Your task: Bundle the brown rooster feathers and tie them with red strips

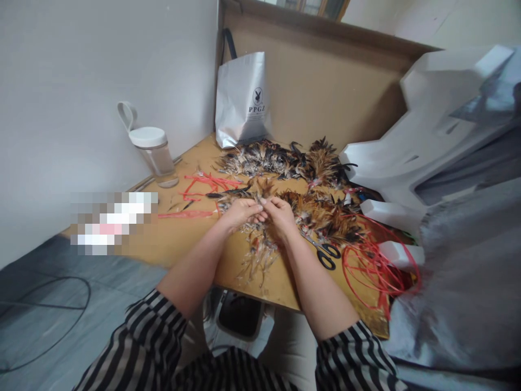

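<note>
My fingertips meet tip to tip, pinched on the quill end of a feather bunch. My left hand is curled closed on it from one side and my right hand from the other, so both are grasping it. The bunch starts right at the pinch, passes under my palms and fans out towards me, its loose tips resting on the wooden board. I cannot tell exactly how many feathers are in the pinch. The black-handled scissors lie flat on the board just to the right of my right wrist, near it but not touching, and the bunch lies to their left. Right of the scissors is a tangle of red cord, running to the board's edge. Beyond the scissors, farther from me, a feather pile of brown and black spreads across the board. Well to the left of the scissors, past my hands, red strips lie scattered, and farther left again stands a clear jar with a white lid. Far behind the scissors a silver bag leans in the corner, and to their right rear lie white foam pieces.
</note>
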Motion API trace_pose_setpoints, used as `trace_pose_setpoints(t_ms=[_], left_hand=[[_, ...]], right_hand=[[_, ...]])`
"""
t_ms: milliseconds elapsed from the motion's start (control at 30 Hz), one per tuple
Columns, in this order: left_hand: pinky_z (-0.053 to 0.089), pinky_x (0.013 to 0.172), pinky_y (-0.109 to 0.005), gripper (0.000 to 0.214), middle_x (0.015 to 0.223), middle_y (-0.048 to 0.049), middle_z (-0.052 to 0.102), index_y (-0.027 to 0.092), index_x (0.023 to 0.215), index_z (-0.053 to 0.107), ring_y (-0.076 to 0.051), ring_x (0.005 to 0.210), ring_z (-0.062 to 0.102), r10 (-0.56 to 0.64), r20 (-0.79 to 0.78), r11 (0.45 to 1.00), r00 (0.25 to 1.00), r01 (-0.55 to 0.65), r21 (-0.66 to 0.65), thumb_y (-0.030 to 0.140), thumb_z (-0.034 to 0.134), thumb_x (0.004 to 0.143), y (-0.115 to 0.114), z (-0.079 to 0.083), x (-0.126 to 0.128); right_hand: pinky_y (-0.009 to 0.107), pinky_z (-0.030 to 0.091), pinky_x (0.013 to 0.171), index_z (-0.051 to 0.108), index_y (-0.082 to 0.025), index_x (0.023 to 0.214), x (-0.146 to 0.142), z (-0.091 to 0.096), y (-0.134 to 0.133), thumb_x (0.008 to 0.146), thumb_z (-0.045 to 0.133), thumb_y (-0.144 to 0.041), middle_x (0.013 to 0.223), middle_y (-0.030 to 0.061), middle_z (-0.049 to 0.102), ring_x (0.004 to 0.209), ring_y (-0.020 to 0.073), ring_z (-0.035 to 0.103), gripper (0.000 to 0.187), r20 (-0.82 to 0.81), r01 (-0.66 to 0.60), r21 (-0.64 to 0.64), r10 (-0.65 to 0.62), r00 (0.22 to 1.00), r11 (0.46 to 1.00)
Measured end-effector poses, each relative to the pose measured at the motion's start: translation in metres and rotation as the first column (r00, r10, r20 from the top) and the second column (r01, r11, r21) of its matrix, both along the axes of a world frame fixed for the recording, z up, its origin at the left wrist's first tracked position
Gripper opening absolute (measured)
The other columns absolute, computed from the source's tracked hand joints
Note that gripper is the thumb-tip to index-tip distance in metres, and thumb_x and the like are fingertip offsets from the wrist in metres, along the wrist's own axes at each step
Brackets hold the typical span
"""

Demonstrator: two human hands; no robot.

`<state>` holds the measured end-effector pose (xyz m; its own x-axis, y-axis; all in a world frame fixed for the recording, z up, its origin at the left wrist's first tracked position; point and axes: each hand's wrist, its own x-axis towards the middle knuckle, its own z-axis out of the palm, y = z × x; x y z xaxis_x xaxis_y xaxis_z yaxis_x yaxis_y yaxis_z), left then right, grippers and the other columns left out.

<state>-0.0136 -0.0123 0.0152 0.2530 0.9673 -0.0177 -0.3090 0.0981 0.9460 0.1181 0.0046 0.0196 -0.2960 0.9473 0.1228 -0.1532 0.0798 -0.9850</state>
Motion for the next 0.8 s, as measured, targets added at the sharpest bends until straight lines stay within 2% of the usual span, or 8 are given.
trace_pose_setpoints(t_ms=[100,200,400,600,800], left_hand=[[0.042,0.050,-0.018,0.027,0.061,-0.0070,0.064,0.007,0.067,0.063,-0.008,0.051,0.055,-0.027,-0.028,1.000,0.999,0.027,-0.001,0.033,0.069,0.062,-0.0025,0.0029,-0.0005],[0.042,0.051,-0.019,0.025,0.060,-0.0065,0.063,0.008,0.065,0.063,-0.008,0.051,0.054,-0.017,-0.036,1.000,0.999,0.017,0.005,0.032,0.068,0.063,-0.0041,0.0048,-0.0001],[0.041,0.049,-0.020,0.021,0.055,-0.0046,0.060,0.008,0.062,0.062,-0.008,0.046,0.052,0.029,-0.095,0.997,0.995,-0.022,0.072,0.028,0.064,0.066,-0.0022,0.0026,0.0023],[0.040,0.044,-0.019,0.015,0.049,-0.0016,0.058,0.010,0.057,0.058,-0.006,0.040,0.049,0.149,-0.184,0.984,0.972,-0.129,0.120,0.017,0.055,0.070,0.0024,-0.0014,0.0048],[0.040,0.043,-0.018,0.014,0.050,-0.0018,0.058,0.009,0.058,0.059,-0.006,0.040,0.050,0.115,-0.215,0.985,0.970,-0.083,0.151,0.013,0.053,0.071,0.0015,0.0014,0.0079]], right_hand=[[0.022,0.036,0.044,0.050,-0.018,0.057,0.0001,-0.0015,0.0004,0.065,0.064,-0.042,0.044,-0.0057,0.046,0.041,0.0081,0.043,0.029,-0.071,-0.045,-0.011,0.044,0.996,0.999],[0.022,0.037,0.044,0.050,-0.017,0.057,0.0002,-0.0020,0.0008,0.065,0.065,-0.043,0.044,-0.0046,0.048,0.042,0.0087,0.045,0.031,-0.072,-0.056,-0.019,0.054,0.996,0.998],[0.021,0.036,0.044,0.050,-0.017,0.058,-0.0020,-0.0009,-0.0011,0.066,0.062,-0.046,0.045,-0.0041,0.046,0.043,0.0082,0.043,0.033,0.007,-0.003,0.026,0.003,1.000,1.000],[0.020,0.033,0.044,0.047,-0.017,0.056,-0.0044,-0.0031,-0.0026,0.060,0.066,-0.046,0.048,-0.0049,0.044,0.046,0.0076,0.042,0.034,0.068,0.068,0.114,-0.076,0.995,0.991],[0.020,0.029,0.042,0.047,-0.017,0.054,-0.0047,-0.0106,0.0014,0.058,0.068,-0.045,0.047,-0.0063,0.043,0.043,0.0063,0.037,0.035,0.030,0.162,0.077,-0.165,0.986,0.984]])
